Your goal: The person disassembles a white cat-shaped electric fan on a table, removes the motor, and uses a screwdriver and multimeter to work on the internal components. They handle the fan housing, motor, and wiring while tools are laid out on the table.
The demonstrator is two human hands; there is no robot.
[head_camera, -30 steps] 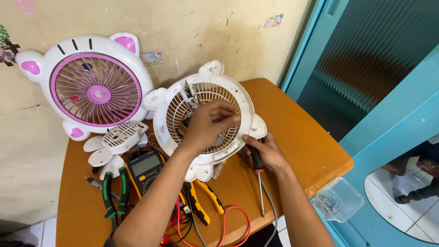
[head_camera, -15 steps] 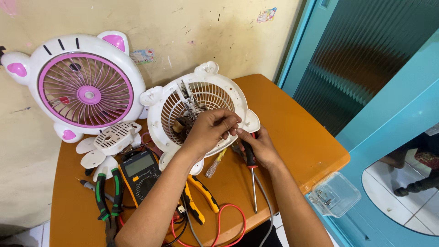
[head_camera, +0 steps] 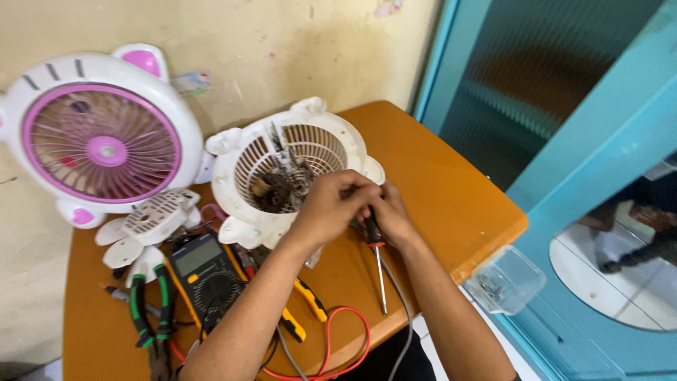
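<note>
White plastic is being pressed by the fingers (head_camera: 352, 185) of the left hand (head_camera: 337, 203), which are curled together and closed over the lower right rim of the opened fan (head_camera: 289, 173); what exactly is being pinched under them cannot be told. The right hand (head_camera: 389, 215) is being held just beside the left, its fingers closed around the red and black handle of a screwdriver (head_camera: 376, 255), whose thin shaft is pointing down toward the near edge of the desk (head_camera: 437, 190). The tool is probably being parked in the palm this way so that both hands can be kept at the rim.

The opened fan is being kept flat on the desk, at its middle, with its inside facing up, likely so that the dusty motor and wiring at the centre can be reached. Its shell is white, rounded, with small ear-like bumps and a ring of slots.

To the left, a whole pink and white fan (head_camera: 99, 141) is standing against the wall. Nearer, a multimeter (head_camera: 204, 271), green-handled pliers (head_camera: 149, 310) and a red wire (head_camera: 338, 346) are lying within reach.
</note>
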